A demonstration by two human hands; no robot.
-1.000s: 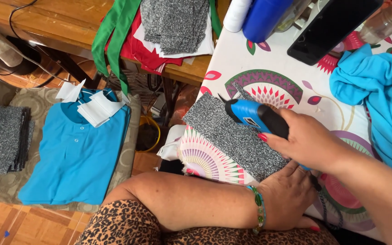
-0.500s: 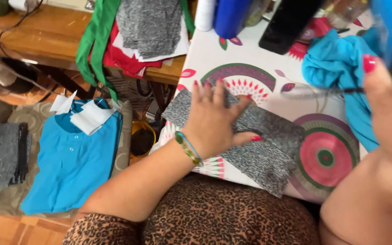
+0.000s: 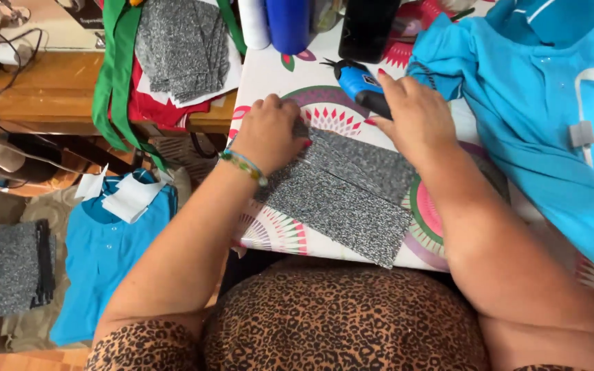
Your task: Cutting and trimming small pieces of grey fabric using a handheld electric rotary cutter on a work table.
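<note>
A speckled grey fabric piece (image 3: pixel 345 196) lies flat on the patterned tabletop (image 3: pixel 276 230) in front of me. My left hand (image 3: pixel 269 134), with a beaded bracelet at the wrist, presses down on the fabric's upper left corner, fingers curled. My right hand (image 3: pixel 414 117) grips a blue and black electric cutter (image 3: pixel 359 82) just above the fabric's upper edge, its tip pointing up and to the left.
A turquoise shirt (image 3: pixel 558 124) covers the table's right side. A black phone (image 3: pixel 369 27), a blue bottle (image 3: pixel 289 24) and a white bottle (image 3: pixel 254 20) stand at the far edge. Grey fabric pieces (image 3: pixel 183 45) lie on a wooden bench. A turquoise shirt (image 3: pixel 104 261) lies on the floor.
My right hand came back down from close to the camera and now holds the cutter at the fabric's top edge. My left hand slid to the fabric's upper left corner.
</note>
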